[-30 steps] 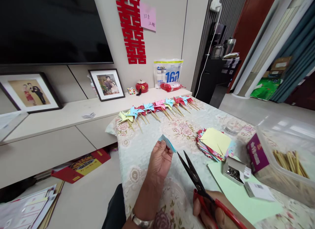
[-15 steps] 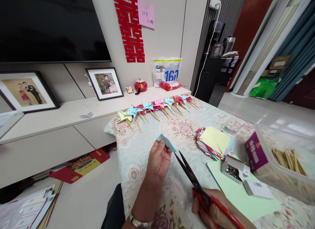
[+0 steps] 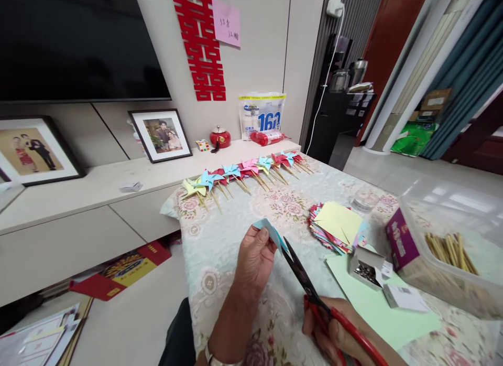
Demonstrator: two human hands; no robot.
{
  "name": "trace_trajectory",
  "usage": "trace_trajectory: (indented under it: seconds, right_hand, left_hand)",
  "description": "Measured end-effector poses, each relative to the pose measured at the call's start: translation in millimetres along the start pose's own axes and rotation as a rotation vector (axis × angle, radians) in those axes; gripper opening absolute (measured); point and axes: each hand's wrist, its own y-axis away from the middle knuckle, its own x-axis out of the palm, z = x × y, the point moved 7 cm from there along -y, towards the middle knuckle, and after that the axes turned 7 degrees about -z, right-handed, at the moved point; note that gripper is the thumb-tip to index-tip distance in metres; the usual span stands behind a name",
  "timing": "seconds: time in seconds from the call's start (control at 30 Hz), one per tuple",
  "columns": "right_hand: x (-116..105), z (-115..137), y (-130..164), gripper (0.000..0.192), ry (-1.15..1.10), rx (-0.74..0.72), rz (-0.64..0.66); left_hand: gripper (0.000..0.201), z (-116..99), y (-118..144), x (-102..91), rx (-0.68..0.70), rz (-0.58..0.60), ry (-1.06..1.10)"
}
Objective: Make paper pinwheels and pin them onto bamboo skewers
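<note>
1. Centrally, the blue paper (image 3: pixel 271 231), apparently folded, was held up over the surface (image 3: pixel 220 235), one corner lying between the blade tips of the scissors (image 3: pixel 309 291).
2. The left hand (image 3: pixel 255 256) pinched the paper, thumb on the upper face and fingers behind.
3. The right hand (image 3: pixel 334 324) was wrapped around the red handles, with the blades slightly parted. The two hands were apart, linked only where blades met paper.
4. For a neat cut, it seemed best to press the layers firmly together, line the blades up before closing, and squeeze smoothly; thin paper would probably bend if caught only by the tips. The exact cutting line could not be told.
5. The left fingertips were near the blades, so keeping them clear of the blades' path mattered.
6. To the right lay a stack of coloured squares (image 3: pixel 338 223), a green sheet (image 3: pixel 393 324), an open small box (image 3: pixel 369 257) of metal pieces and a clear container (image 3: pixel 440 287) holding sticks (image 3: pixel 451 250).
7. Farther off, paper pinwheels (image 3: pixel 231 171) were lined up along the far edge.
</note>
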Motion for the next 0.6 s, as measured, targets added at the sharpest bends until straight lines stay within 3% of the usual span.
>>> trace_trajectory:
  seconds: [0.6]
  right_hand:
    - [-1.8, 3.0, -5.4, 0.066, -0.016, -0.076, -0.067]
  left_hand:
    - [0.038, 6.9, 0.3, 0.0, -0.02, 0.034, -0.028]
